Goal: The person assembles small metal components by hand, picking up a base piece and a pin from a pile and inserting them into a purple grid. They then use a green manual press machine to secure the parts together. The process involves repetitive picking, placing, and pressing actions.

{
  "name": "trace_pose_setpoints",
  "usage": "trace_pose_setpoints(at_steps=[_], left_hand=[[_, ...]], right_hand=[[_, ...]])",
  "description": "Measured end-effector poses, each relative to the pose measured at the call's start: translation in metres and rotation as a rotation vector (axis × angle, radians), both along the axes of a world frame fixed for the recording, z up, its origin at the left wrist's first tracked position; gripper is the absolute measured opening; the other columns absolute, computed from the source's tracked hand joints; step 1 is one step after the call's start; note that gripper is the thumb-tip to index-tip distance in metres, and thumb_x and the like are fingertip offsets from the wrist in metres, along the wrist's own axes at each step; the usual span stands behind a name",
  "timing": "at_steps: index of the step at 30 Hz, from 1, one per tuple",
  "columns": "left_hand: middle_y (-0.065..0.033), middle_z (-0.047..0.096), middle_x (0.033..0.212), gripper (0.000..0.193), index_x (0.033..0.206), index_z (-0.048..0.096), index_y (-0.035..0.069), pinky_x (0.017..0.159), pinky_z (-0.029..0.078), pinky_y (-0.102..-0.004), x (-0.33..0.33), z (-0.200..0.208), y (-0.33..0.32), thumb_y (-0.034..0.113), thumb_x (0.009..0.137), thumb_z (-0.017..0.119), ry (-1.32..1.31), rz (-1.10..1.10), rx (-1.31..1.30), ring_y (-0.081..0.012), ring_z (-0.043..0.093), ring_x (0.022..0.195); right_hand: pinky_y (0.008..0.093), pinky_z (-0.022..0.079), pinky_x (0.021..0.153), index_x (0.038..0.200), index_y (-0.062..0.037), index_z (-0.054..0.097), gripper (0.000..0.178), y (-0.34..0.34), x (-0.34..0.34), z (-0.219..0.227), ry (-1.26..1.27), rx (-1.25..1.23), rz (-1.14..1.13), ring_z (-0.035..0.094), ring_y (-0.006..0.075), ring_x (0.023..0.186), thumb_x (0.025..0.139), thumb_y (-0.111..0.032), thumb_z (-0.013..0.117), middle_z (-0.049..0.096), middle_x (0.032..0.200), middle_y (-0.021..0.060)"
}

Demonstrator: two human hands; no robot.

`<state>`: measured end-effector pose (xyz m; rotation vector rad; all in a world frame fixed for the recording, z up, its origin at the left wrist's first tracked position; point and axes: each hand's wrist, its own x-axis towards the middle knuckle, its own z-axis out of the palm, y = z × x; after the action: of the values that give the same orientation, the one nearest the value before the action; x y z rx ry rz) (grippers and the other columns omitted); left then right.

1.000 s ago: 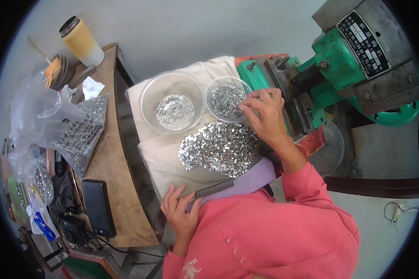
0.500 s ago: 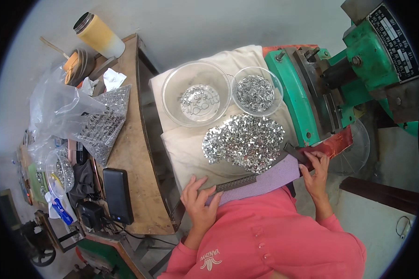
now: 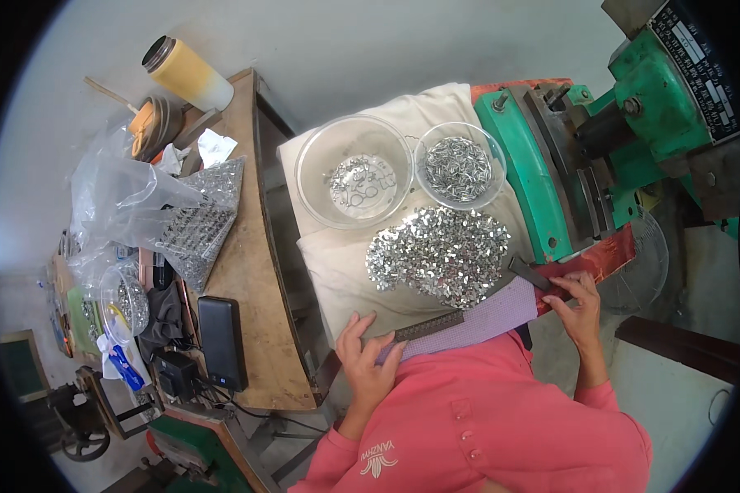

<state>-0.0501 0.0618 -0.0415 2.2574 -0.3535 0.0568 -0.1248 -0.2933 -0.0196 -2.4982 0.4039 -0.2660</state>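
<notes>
A dark ridged strip [image 3: 427, 326] lies along a purple cloth [image 3: 489, 319] in front of my body. At its left end my left hand [image 3: 370, 361] is closed, thumb on the cloth side and fingers on the far side. My right hand [image 3: 581, 311] pinches the near end of a short flat dark bar [image 3: 529, 272], which sits at the cloth's right end. Just beyond the strip is a spread pile of small shiny metal pieces [image 3: 440, 255] on a cream cloth [image 3: 325, 271].
Behind the pile are a large clear tub [image 3: 308, 193] with few pieces and a smaller clear bowl [image 3: 459, 168] of metal pins. A green machine [image 3: 528, 185] stands to the right. On the left, a wooden table [image 3: 259, 345] bears a plastic bag [image 3: 201, 218], a power bank [image 3: 221, 341] and a yellow bottle [image 3: 185, 76].
The whole view has shifted slightly. My right hand has moved a little to the right, its fingertips now at the bar's end. My left hand stays at the strip's left end.
</notes>
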Motion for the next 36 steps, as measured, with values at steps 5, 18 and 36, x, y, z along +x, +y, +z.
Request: trace_pose_setpoints(at_steps=[5,18,36], left_hand=[[-0.0152,0.060,0.129,0.024,0.089,0.071,0.005,0.106,0.034,-0.0477,-0.001,0.001,-0.001,0.010,0.069,0.083,0.032,0.011,-0.014,-0.0398,0.047,0.129],[-0.0137,0.060,0.127,0.027,0.091,0.072,0.008,0.106,0.033,-0.0482,-0.001,-0.005,0.001,0.008,0.066,0.085,0.030,0.009,-0.041,-0.0381,0.048,0.129],[-0.0133,0.063,0.125,0.029,0.089,0.069,0.009,0.105,0.036,-0.0466,-0.003,-0.013,0.004,0.007,0.065,0.085,-0.080,-0.052,0.000,-0.0383,0.052,0.125]], right_hand=[[0.0330,0.048,0.071,0.104,-0.0044,0.074,0.038,0.001,0.001,-0.007,0.016,0.087,-0.037,0.060,0.0243,0.084,0.068,-0.007,0.084,0.061,0.093,0.0096],[0.0339,0.051,0.072,0.106,-0.0040,0.072,0.032,0.016,0.020,0.002,0.005,0.031,0.019,0.062,0.0246,0.087,0.075,-0.005,0.079,0.064,0.094,0.0097],[0.0296,0.050,0.066,0.103,-0.0051,0.075,0.029,0.061,0.038,0.029,-0.049,0.214,0.182,0.063,0.0192,0.079,0.074,-0.005,0.081,0.064,0.093,0.0083]])
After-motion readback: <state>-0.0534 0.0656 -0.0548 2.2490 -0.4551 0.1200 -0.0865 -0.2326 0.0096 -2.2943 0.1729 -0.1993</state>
